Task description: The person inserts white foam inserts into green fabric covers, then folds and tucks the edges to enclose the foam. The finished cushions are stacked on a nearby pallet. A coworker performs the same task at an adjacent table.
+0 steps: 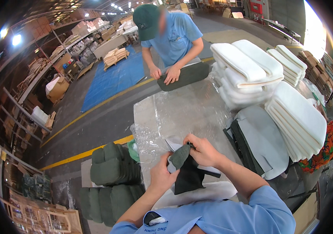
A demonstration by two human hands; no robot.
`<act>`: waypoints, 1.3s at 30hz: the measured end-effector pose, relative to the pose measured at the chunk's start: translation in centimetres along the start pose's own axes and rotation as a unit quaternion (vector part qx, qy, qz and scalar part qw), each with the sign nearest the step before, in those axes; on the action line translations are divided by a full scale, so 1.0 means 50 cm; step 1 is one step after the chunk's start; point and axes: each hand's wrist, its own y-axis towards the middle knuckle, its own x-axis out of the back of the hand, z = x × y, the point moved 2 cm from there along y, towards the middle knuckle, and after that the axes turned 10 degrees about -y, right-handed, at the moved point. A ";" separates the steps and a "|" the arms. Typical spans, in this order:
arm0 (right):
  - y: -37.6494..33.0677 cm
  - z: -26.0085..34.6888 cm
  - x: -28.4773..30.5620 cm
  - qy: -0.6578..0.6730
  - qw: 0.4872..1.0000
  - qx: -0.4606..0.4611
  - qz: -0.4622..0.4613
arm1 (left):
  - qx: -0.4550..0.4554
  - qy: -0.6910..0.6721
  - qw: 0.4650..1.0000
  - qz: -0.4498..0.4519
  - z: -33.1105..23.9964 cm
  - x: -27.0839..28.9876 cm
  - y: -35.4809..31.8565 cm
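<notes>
My left hand (162, 174) is closed on the left side of a dark green fabric cover (181, 156), its thumb pressed on the cloth. At the cover's upper right corner, my right hand (203, 150) pinches the edge between thumb and fingers. Grey lining shows along the cover's edges, and a black fabric piece (189, 177) hangs below it. Between my body and the cloth lies a white foam pad (197, 195), partly hidden. Across the table, a person in a blue shirt has both hands on a dark green cushion (186, 76).
The table (166, 113) is covered with clear plastic sheeting. White foam pads (248, 62) are stacked at the far right, with another foam stack (297, 121) nearer. Grey and black covers (258, 140) lie beside them. Dark green cushions (113, 165) are piled at my left.
</notes>
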 end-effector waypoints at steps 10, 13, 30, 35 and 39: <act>0.016 -0.011 -0.017 0.067 0.975 -0.022 0.210 | 0.041 -0.361 0.929 -0.068 0.078 0.035 0.076; 0.017 -0.037 -0.013 0.102 0.972 -0.039 0.208 | 0.096 -0.331 0.938 -0.048 0.118 0.021 0.066; 0.047 -0.076 -0.055 0.451 0.839 -0.196 0.233 | 0.296 -0.638 0.700 0.122 0.101 -0.032 -0.005; 0.064 -0.107 -0.093 0.303 0.925 -0.057 0.223 | 0.364 -0.553 0.693 0.287 0.145 -0.057 -0.072; 0.076 -0.095 -0.093 0.351 0.915 -0.032 0.195 | 0.359 -0.619 0.637 0.287 0.131 -0.063 -0.085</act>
